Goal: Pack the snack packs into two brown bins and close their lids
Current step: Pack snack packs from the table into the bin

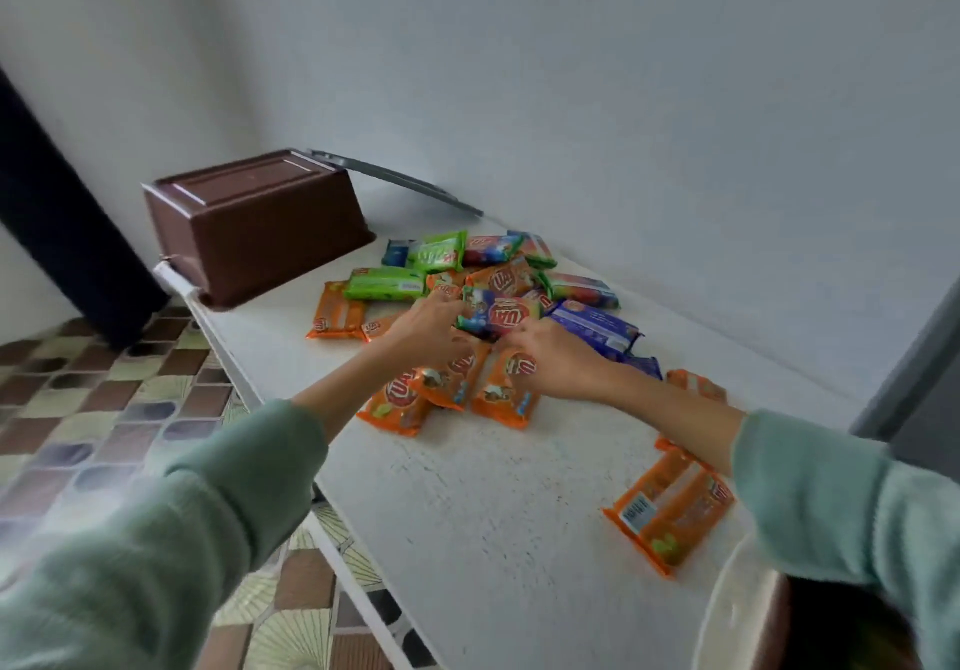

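A pile of snack packs (498, 279) in orange, green and blue wrappers lies on the white table (493, 503). My left hand (428, 329) and my right hand (558, 357) both reach into the pile and grip a blue pack (501, 311) from either side. Several orange packs (449, 383) lie under my wrists. Two more orange packs (672, 511) sit apart near my right sleeve. A brown bin (254, 222) with its lid shut stands at the table's far left corner. The rim of a second bin (737, 602) shows at the lower right.
A grey flat lid or board (395, 181) leans against the wall behind the brown bin. The table's left edge drops to a patterned tiled floor (104, 409). A dark post (62, 232) stands at the far left. A grey panel (919, 378) is at the right.
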